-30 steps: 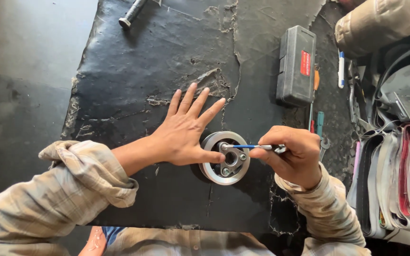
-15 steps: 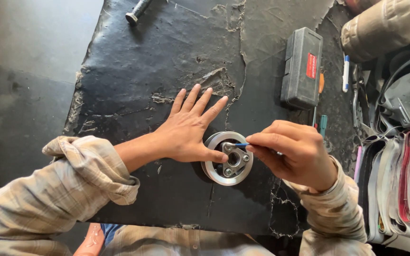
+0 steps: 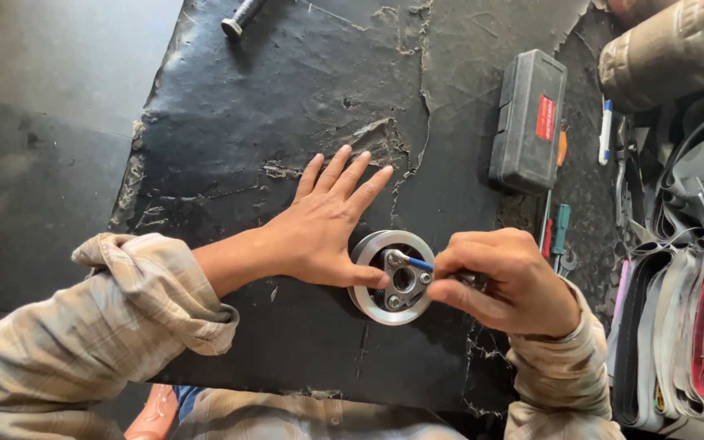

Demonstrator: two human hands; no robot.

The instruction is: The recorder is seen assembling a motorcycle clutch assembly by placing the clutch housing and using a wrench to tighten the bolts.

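lying between left hand (image 3: 323, 232) and right hand (image 3: 503, 281), metal pulley (image 3: 393, 277)

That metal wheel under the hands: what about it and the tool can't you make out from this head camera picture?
- Tool: the right hand wraps its handle; only the blue shaft and tip show.
- Metal wheel: its left rim lies under the left hand's thumb; its underside rests on the black mat.
- Bolt heads: too small to tell their type.
- Grey case: shut, contents hidden.
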